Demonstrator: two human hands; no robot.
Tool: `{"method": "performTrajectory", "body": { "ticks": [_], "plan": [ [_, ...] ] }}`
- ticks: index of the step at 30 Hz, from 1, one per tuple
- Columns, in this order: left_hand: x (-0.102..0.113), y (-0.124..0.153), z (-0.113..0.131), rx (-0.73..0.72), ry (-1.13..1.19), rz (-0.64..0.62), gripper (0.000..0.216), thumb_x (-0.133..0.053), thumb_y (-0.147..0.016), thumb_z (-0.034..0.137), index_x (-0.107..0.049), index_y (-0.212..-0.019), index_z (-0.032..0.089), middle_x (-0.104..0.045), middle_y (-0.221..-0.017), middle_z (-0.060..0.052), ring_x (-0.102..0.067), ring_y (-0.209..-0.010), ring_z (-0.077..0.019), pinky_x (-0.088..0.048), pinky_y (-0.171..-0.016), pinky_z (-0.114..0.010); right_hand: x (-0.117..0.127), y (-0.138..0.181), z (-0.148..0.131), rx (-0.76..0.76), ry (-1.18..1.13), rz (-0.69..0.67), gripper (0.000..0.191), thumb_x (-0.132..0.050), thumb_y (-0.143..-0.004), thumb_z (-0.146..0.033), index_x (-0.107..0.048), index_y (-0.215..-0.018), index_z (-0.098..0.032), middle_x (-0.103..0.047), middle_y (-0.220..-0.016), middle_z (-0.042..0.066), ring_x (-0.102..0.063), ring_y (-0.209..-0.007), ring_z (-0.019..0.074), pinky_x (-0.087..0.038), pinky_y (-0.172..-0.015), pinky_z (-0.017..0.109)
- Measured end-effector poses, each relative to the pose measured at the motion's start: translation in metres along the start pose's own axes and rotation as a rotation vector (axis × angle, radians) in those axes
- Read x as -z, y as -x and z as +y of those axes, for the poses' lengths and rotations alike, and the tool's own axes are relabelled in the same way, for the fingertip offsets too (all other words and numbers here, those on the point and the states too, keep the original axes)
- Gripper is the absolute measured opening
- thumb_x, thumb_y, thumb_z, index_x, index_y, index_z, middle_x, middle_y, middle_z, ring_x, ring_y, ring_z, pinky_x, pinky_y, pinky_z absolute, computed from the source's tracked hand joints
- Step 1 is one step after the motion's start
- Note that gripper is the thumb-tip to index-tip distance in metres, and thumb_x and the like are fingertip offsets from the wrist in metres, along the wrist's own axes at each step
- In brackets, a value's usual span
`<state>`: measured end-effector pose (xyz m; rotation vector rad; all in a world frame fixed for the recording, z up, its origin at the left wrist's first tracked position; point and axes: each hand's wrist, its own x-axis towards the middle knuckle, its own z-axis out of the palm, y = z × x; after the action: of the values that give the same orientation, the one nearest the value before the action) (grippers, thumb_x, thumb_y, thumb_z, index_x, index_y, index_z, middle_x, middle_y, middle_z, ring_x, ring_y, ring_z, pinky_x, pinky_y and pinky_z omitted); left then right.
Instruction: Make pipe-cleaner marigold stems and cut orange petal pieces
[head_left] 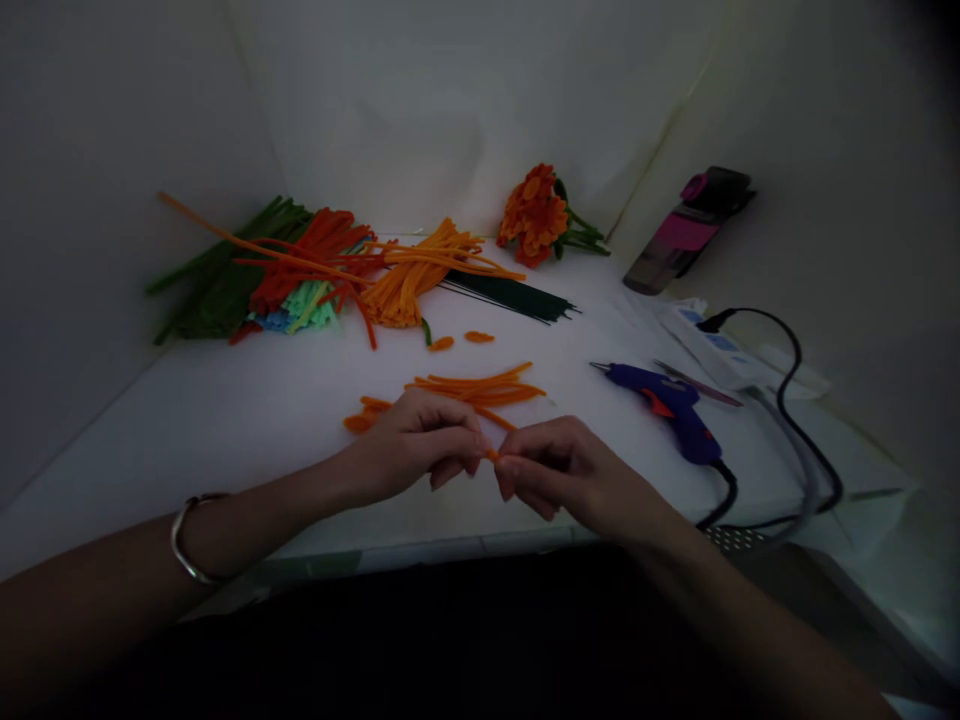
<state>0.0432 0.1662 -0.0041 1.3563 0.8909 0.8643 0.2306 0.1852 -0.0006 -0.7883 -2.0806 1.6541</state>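
My left hand (420, 440) and my right hand (559, 470) meet near the front edge of the white table (225, 400). Both pinch a short orange pipe cleaner piece (493, 455), of which only a small bit shows between the fingertips. Just behind my hands lies a small bunch of cut orange pipe cleaners (480, 388). A silver bangle (191, 540) sits on my left wrist.
At the back left lies a pile of green, red, orange and light-coloured pipe cleaners (315, 275), with dark green wires (517, 298) beside it. A finished orange flower bunch (536, 215) leans at the back. A blue glue gun (671, 405), a power strip (712, 345) and a dark bottle (686, 235) lie at the right.
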Motion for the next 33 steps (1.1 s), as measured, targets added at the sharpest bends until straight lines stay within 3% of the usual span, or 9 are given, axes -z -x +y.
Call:
{"method": "performTrajectory", "body": {
  "ticks": [3, 6, 8, 10, 14, 18, 22, 26, 33],
  "plan": [
    [0.000, -0.007, -0.006, 0.268, 0.230, -0.073, 0.025, -0.050, -0.072, 0.017, -0.050, -0.047, 0.015, -0.033, -0.033, 0.007, -0.025, -0.030, -0.0041, -0.020, -0.034, -0.018, 0.003, 0.005, -0.004, 0.276, 0.727, 0.137, 0.021, -0.045, -0.084, -0.016, -0.059, -0.068, -0.015, -0.051, -0.056, 0.000, -0.040, -0.052, 0.0100, -0.029, -0.051, 0.024],
    [0.003, -0.008, -0.007, 0.302, 0.181, -0.114, 0.027, -0.047, -0.077, 0.022, -0.051, -0.052, 0.015, -0.036, -0.036, 0.006, -0.029, -0.033, -0.0055, -0.023, -0.036, -0.019, 0.005, 0.005, -0.005, 0.370, 0.894, 0.097, 0.020, -0.043, -0.084, -0.013, -0.059, -0.072, -0.014, -0.053, -0.062, 0.002, -0.043, -0.057, 0.0111, -0.030, -0.055, 0.025],
    [0.004, -0.005, -0.005, 0.088, -0.072, -0.058, 0.023, -0.046, -0.082, 0.025, -0.057, -0.065, 0.014, -0.050, -0.050, 0.001, -0.043, -0.045, -0.0084, -0.033, -0.043, -0.020, 0.007, 0.003, -0.004, 0.245, 0.677, 0.080, 0.021, -0.045, -0.086, -0.019, -0.058, -0.071, -0.014, -0.051, -0.059, 0.000, -0.042, -0.053, 0.0094, -0.031, -0.052, 0.023],
    [0.004, 0.000, -0.002, -0.201, -0.405, -0.022, 0.016, -0.047, -0.084, 0.025, -0.059, -0.085, 0.014, -0.061, -0.073, -0.003, -0.052, -0.063, -0.0113, -0.042, -0.057, -0.023, 0.010, 0.000, -0.002, 0.074, 0.280, 0.016, 0.024, -0.045, -0.087, -0.025, -0.056, -0.068, -0.014, -0.043, -0.049, -0.004, -0.036, -0.045, 0.0068, -0.027, -0.045, 0.020],
    [0.005, 0.005, -0.003, -0.608, -0.814, -0.036, 0.014, -0.043, -0.088, 0.017, -0.055, -0.095, 0.014, -0.061, -0.088, -0.007, -0.055, -0.078, -0.0137, -0.043, -0.071, -0.025, 0.012, -0.006, 0.006, -0.195, -0.560, -0.199, 0.025, -0.049, -0.085, -0.027, -0.053, -0.064, -0.014, -0.025, -0.039, -0.011, -0.015, -0.034, 0.0038, -0.013, -0.034, 0.016],
    [0.006, 0.005, -0.006, -0.674, -0.921, 0.005, 0.012, -0.042, -0.090, 0.019, -0.053, -0.088, 0.015, -0.059, -0.078, -0.005, -0.054, -0.072, -0.0139, -0.043, -0.067, -0.025, 0.012, -0.010, 0.015, -0.300, -0.959, -0.339, 0.019, -0.050, -0.083, -0.020, -0.055, -0.066, -0.014, -0.021, -0.037, -0.011, -0.013, -0.035, 0.0048, -0.014, -0.031, 0.014],
    [0.005, 0.004, -0.003, -0.566, -0.844, 0.014, 0.012, -0.043, -0.089, 0.019, -0.053, -0.084, 0.015, -0.058, -0.071, -0.002, -0.051, -0.064, -0.0112, -0.041, -0.062, -0.022, 0.014, -0.011, 0.017, -0.295, -0.999, -0.370, 0.014, -0.053, -0.080, -0.019, -0.054, -0.067, -0.014, -0.020, -0.038, -0.011, -0.013, -0.036, 0.0053, -0.016, -0.032, 0.014],
    [0.002, 0.004, 0.002, -0.350, -0.674, -0.018, 0.019, -0.044, -0.088, 0.020, -0.052, -0.071, 0.015, -0.054, -0.058, 0.003, -0.046, -0.052, -0.0073, -0.037, -0.054, -0.019, 0.018, -0.008, 0.008, -0.187, -0.561, -0.247, 0.022, -0.050, -0.085, -0.026, -0.054, -0.066, -0.014, -0.022, -0.039, -0.011, -0.014, -0.035, 0.0047, -0.013, -0.034, 0.017],
    [0.002, -0.003, -0.002, 0.055, -0.163, -0.175, 0.025, -0.048, -0.085, 0.030, -0.050, -0.066, 0.015, -0.043, -0.048, 0.006, -0.037, -0.043, -0.0061, -0.028, -0.043, -0.018, 0.013, 0.009, -0.009, 0.307, 0.946, 0.115, 0.020, -0.044, -0.085, -0.014, -0.062, -0.075, -0.016, -0.054, -0.059, 0.000, -0.043, -0.052, 0.0099, -0.030, -0.050, 0.023]
  ]
}}
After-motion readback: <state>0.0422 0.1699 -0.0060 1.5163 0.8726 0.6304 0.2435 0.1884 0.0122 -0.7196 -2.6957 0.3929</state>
